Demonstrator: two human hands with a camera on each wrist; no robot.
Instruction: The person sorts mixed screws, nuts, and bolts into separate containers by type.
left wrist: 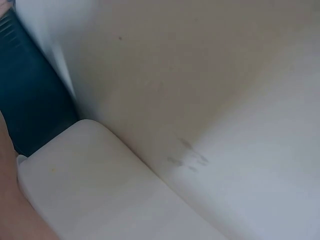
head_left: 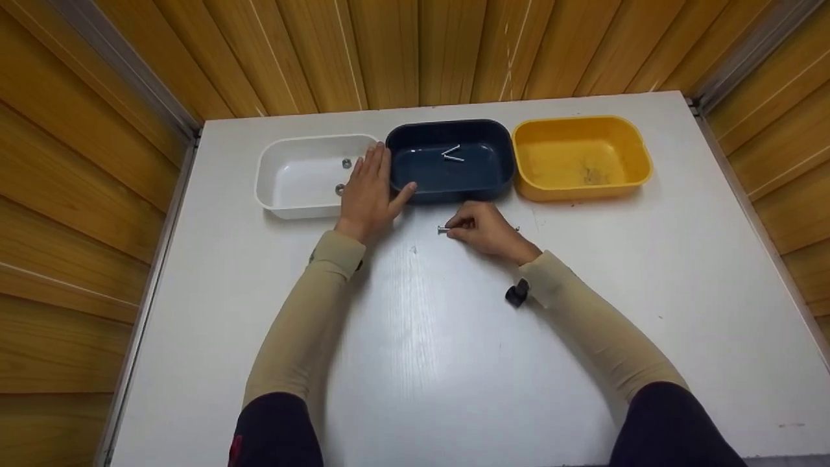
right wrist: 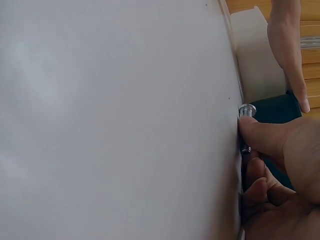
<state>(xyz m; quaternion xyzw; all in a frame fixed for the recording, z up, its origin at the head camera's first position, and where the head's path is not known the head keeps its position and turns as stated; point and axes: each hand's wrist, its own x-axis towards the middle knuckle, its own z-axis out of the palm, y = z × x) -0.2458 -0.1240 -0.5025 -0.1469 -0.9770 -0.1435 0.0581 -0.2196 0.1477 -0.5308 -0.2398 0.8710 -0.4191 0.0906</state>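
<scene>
Currently, the right hand (head_left: pixel 485 228) pinches a metal bolt (head_left: pixel 442 229) between thumb and fingers just in front of the dark blue bin (head_left: pixel 436 174); the bolt lies sideways, its flat head pointing to the person's left, and the right wrist view shows its other end beyond the thumb; the left hand (head_left: pixel 368 198) rests over the neighbouring rims of the white bin (head_left: pixel 298 172) and the dark blue bin, fingers straight and close together, thumb spread away across the dark blue bin's near rim; two nuts (head_left: pixel 347 163) lie in the white bin beside that hand; two thin screws (head_left: pixel 452 158) lie near each other in the dark blue bin; the yellow bin (head_left: pixel 551 165) stands to the right, a dark smudge (head_left: pixel 593 175) on its floor; all three bins stand in a row on the white table (head_left: pixel 415 344)
</scene>
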